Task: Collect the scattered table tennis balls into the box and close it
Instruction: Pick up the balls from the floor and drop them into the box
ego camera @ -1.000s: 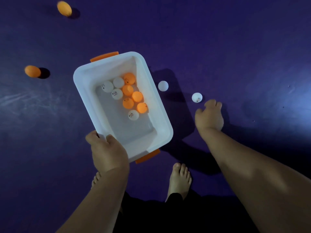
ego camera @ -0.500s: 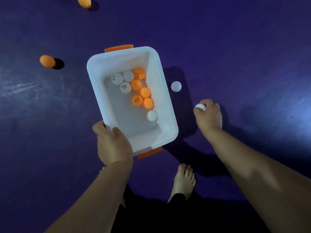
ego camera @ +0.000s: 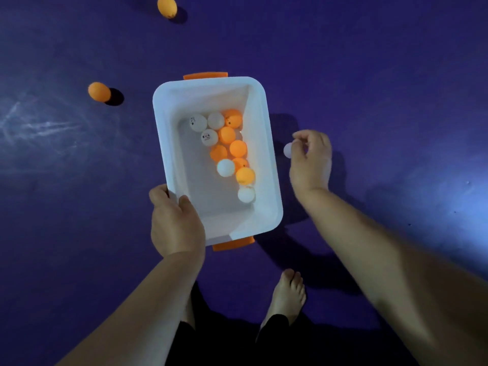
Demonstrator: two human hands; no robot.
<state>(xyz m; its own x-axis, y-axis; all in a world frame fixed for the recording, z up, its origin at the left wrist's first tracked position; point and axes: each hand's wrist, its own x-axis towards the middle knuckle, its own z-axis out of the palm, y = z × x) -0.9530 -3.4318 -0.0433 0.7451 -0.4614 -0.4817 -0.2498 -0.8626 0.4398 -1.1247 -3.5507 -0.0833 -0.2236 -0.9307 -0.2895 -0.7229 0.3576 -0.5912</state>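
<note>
A white box [ego camera: 169,143] with orange handles is tilted above the purple floor. My left hand [ego camera: 175,223] grips its near left corner. Several orange and white balls [ego camera: 226,135] lie along its right inner wall. Just outside the box's right wall, my right hand [ego camera: 311,159] pinches a white ball [ego camera: 287,150] between thumb and fingers. Two orange balls lie on the floor: one to the left of the box [ego camera: 99,91], one at the far top edge [ego camera: 167,6]. No lid is in view.
The purple floor [ego camera: 383,88] stretches all around, with a bright glare patch at the right. My bare right foot [ego camera: 289,294] stands just below the box, and dark trouser legs show at the bottom.
My right hand reached a white ball on the floor, closed on it and came to the box's right side. The second white floor ball no longer shows. The box turned straighter.
</note>
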